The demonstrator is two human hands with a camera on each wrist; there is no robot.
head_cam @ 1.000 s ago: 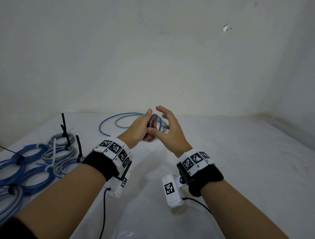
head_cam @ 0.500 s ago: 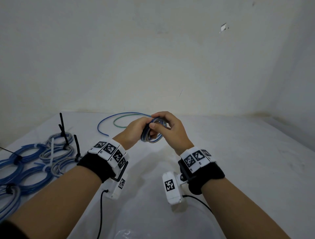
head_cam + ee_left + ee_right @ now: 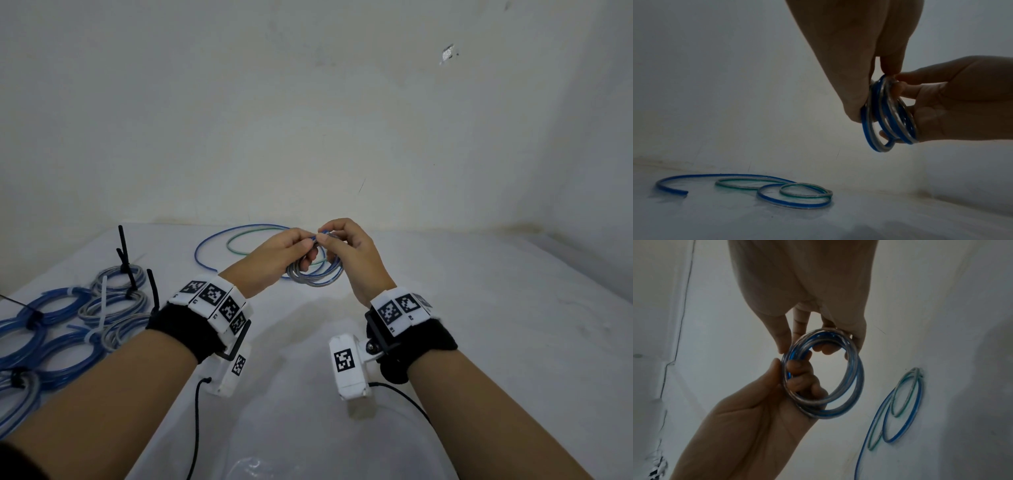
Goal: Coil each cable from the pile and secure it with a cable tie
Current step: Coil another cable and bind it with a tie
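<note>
A small coil of blue-and-silver cable [image 3: 317,274] hangs above the white table [image 3: 479,325]. My left hand [image 3: 303,245] grips its left side, fingers curled through the ring [image 3: 797,378]. My right hand [image 3: 329,240] pinches the top of the coil [image 3: 824,374] between thumb and fingertips. In the left wrist view the coil [image 3: 888,116] shows several turns, edge-on between both hands. No cable tie is on this coil. A loose blue cable [image 3: 205,246] and a loose green cable [image 3: 236,245] lie on the table behind my hands.
Several tied coils [image 3: 68,318], blue and grey, lie at the table's left edge, with black cable ties [image 3: 125,257] and white tie tails sticking up from them. The wall [image 3: 308,120] stands close behind the table. Wrist-camera leads hang under both forearms.
My right hand, open with spread fingers a second ago, has closed onto the coil's top. The coil has turned from edge-on to hanging below my fingertips.
</note>
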